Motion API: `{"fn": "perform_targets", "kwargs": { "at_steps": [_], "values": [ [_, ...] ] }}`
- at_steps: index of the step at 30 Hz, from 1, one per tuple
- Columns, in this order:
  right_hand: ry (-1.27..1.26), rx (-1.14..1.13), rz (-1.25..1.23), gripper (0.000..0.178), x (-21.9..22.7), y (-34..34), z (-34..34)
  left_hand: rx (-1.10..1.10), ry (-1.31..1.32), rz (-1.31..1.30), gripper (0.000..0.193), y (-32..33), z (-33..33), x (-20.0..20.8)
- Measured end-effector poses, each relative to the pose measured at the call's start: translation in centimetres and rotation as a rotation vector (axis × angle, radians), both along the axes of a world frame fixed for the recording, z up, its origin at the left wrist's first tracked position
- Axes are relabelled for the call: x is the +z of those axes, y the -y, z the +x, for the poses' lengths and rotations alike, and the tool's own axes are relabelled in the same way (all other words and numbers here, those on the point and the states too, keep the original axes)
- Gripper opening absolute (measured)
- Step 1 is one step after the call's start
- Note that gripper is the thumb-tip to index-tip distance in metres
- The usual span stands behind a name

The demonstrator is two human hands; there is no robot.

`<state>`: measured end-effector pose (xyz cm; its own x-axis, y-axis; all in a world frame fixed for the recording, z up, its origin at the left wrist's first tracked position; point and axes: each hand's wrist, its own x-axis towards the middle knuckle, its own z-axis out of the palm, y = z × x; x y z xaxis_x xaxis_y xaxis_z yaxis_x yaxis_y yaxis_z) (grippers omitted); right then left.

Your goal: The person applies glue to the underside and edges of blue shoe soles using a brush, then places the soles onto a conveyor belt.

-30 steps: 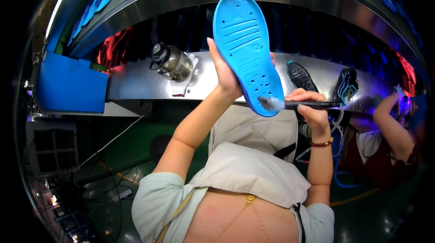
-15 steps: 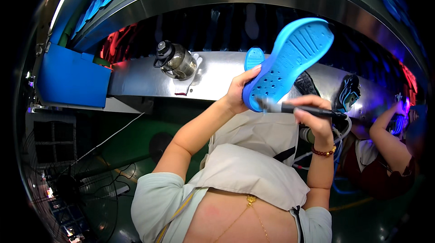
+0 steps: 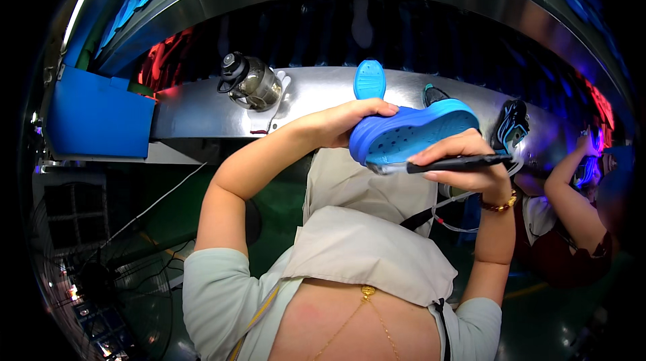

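A blue shoe sole [image 3: 420,131], with holes in its hollow inside and a raised wall around it, is held in the air in front of the metal bench. My left hand [image 3: 344,121] grips its heel end from the left, thumb on the outer wall. My right hand [image 3: 468,159] is closed around a black-handled brush [image 3: 447,164] with a thin tube at its back end. The pale brush tip is at the near heel edge of the sole; whether it touches is unclear. Another blue sole [image 3: 369,80] lies on the bench just beyond.
On the metal bench [image 3: 195,117] stand a jug-like bottle [image 3: 256,85] beside a pale glove [image 3: 264,119], and dark shoe uppers [image 3: 513,125]. A blue box [image 3: 101,113] is at the left. At the right, another person [image 3: 572,189] works. A fan [image 3: 128,280] stands lower left.
The sole has been tipped from nearly upright to lying sideways, its wall now facing up. My right hand has shifted with the brush to the near edge.
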<state>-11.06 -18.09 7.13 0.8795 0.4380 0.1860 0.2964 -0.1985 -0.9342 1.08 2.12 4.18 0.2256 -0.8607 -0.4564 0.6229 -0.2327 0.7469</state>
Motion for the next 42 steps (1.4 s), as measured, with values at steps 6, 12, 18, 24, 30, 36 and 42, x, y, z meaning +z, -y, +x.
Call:
{"fn": "perform_targets", "kwargs": {
  "at_steps": [6, 12, 18, 24, 30, 36, 42],
  "values": [
    [-0.011, -0.057, -0.009, 0.019, 0.1, 1.3, 0.6, -0.053, -0.015, 0.121, 0.055, -0.2, 0.7, 1.1],
    [0.046, 0.035, -0.022, 0.022, 0.6, 2.1, 0.4, 0.031, -0.04, 0.162, 0.058, -1.9, 1.2, 0.3],
    [-0.022, 0.039, -0.171, 0.02, -0.5, 2.3, 0.0, 0.067, -0.005, 0.141, 0.062, -3.0, 1.6, 0.3],
    [-0.122, -0.296, 0.114, 0.023, -2.9, 2.8, 1.0, 0.127, -0.071, 0.129, 0.064, -3.8, 2.5, 0.1],
    [-0.093, -0.183, 0.126, 0.02, -1.0, 1.9, -1.4, 0.4, -0.11, -0.062, 0.061, -4.9, 3.7, -1.4],
    [-0.263, -0.491, 0.235, 0.018, -4.2, -0.8, 0.5, 0.413, -0.382, -0.603, 0.08, 0.8, 0.4, -7.8],
    [-0.15, -0.64, 0.255, 0.017, -5.5, -2.9, 1.6, 0.464, -0.345, -0.424, 0.083, 2.5, -0.5, -8.0]
  ]
}}
